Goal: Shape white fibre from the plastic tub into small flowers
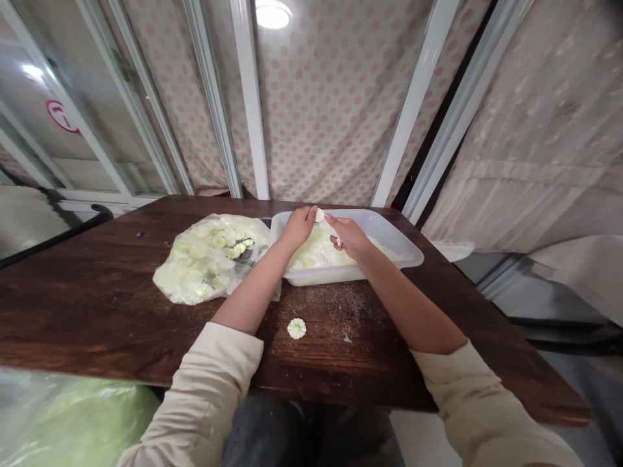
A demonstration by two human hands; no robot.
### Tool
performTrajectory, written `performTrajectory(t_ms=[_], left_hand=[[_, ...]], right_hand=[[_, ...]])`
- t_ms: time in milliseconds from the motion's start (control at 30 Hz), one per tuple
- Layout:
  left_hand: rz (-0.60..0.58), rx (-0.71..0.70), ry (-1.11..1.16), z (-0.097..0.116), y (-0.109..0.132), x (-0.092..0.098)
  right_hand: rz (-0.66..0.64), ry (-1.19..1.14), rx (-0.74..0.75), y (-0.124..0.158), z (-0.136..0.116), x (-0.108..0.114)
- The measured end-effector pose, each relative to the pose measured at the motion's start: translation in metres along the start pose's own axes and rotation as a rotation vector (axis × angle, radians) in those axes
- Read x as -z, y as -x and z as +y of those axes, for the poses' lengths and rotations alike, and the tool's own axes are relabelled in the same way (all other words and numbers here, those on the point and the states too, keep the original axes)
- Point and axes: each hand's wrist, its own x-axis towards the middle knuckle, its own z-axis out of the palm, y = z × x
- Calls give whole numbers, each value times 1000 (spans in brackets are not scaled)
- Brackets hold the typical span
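Above a white plastic tray [406, 245], my left hand [299, 227] pinches a small white flower-like piece [319, 215] at its fingertips. My right hand [348, 235] has its thumb and finger at the right edge of the same piece, and its other fingers curl around something white. Pale loose pieces [324, 250] fill much of the tray. To the left, a clear plastic bag [195, 266] holds several pale green-white flower pieces, some showing at its opening. One scalloped white piece with a greenish centre [296, 328] lies on the table in front of the tray.
The dark wooden table [97, 292] has white crumbs scattered in front of the tray. A bag with light green contents [82, 415] sits below the table's front left edge. Behind the table are white frames and a dotted curtain [331, 110].
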Motion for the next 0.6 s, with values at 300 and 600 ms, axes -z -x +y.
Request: performTrajectory(t_ms=[300,600], left_hand=[[-4,1,-19,0,0,0],[-58,-121,-37,-2,1,-5]], right_hand=[[42,125,4,1,0,-4],[-155,-64,10,1,-1,4]])
